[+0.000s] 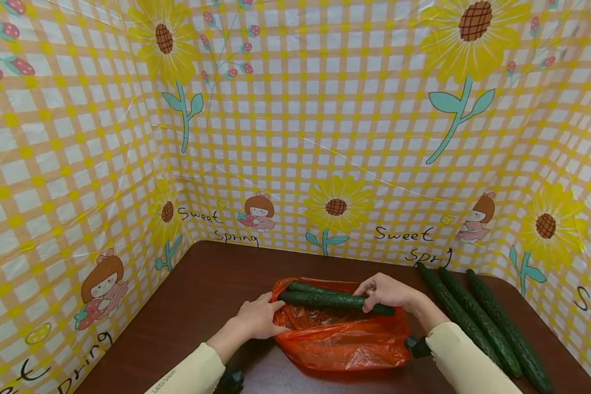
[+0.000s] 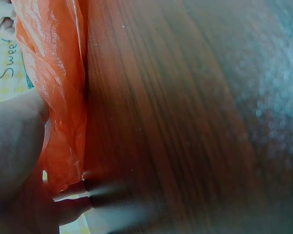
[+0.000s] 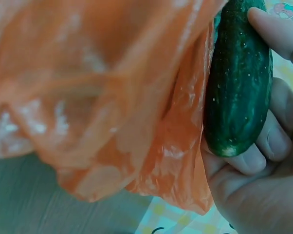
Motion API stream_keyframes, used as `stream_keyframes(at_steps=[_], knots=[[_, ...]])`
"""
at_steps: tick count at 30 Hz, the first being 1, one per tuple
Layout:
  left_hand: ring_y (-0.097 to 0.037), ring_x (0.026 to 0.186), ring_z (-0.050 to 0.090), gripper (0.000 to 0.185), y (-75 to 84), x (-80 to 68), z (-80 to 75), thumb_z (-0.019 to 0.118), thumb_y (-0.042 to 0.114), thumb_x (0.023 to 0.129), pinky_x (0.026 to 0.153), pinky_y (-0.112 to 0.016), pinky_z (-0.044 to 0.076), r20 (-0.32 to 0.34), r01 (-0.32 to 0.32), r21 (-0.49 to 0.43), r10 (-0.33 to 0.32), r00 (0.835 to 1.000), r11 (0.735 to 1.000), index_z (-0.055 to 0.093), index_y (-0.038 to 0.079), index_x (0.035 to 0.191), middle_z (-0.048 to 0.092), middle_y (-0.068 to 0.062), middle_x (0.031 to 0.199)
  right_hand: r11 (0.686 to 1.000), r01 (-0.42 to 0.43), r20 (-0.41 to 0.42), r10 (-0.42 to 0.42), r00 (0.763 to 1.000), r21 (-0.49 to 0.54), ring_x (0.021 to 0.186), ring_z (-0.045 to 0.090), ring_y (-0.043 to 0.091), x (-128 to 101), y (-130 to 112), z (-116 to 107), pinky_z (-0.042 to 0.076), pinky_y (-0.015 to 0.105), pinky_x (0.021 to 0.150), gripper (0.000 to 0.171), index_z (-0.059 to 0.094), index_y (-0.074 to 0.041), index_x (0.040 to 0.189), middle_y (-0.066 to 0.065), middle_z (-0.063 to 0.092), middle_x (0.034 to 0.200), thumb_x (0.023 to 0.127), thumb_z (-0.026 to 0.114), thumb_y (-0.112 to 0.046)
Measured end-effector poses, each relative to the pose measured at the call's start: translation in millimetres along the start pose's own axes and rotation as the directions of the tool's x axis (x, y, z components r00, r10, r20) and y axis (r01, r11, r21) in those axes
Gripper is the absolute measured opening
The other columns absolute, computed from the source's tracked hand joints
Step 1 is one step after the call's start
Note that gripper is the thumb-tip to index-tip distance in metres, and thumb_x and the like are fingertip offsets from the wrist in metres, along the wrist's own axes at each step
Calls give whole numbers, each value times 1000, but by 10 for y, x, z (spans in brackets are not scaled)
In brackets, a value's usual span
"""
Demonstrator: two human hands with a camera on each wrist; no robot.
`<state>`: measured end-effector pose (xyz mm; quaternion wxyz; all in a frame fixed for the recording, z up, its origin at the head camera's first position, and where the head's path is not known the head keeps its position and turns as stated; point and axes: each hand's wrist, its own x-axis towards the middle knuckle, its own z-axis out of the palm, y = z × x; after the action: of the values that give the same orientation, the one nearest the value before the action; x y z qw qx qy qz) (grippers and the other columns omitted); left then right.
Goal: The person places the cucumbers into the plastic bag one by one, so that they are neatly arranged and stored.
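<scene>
An orange-red plastic bag (image 1: 345, 345) lies on the table with its mouth spread. At its left end my left hand (image 1: 256, 319) grips the edge, thumb toward the front. In the left wrist view, fingers (image 2: 73, 207) show at the lower end of the bag. My right hand (image 1: 386, 290) holds a dark green cucumber (image 1: 320, 299) near its right end, lengthwise over the bag's mouth. Its blunt tip (image 3: 234, 141) shows between thumb and fingers in the right wrist view. Another cucumber (image 1: 302, 287) lies right behind it, inside the back edge of the bag.
To the right, several more cucumbers (image 1: 502, 312) lie side by side on the dark brown wooden table (image 1: 216, 273). A checkered cloth (image 1: 276, 137) with sunflowers stands as walls behind and at both sides.
</scene>
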<state>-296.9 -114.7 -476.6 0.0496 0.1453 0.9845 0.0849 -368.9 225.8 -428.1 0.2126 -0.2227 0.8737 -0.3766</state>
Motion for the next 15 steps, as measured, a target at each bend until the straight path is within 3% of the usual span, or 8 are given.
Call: stream_keyframes(at_steps=[7, 15], knots=[[-30, 129, 39, 72, 17, -45, -37, 64, 63, 73, 95, -58, 34, -7, -17, -42, 17, 1000, 999, 52, 23, 131, 39, -11, 142, 1000, 26, 11, -26, 1000, 0, 46, 20, 13, -43, 79, 65, 38, 29, 61, 34, 69, -9, 104, -3, 30, 50, 72, 76, -12], [-31, 126, 42, 72, 6, -80, -74, 64, 63, 73, 94, -56, 36, -17, -23, -57, 22, 1000, 998, 53, 20, 129, 40, -12, 141, 999, 15, 13, -14, 1000, -32, 43, 18, 12, -47, 95, 102, 33, 27, 50, 33, 69, -9, 104, -4, 29, 47, 72, 76, -13]])
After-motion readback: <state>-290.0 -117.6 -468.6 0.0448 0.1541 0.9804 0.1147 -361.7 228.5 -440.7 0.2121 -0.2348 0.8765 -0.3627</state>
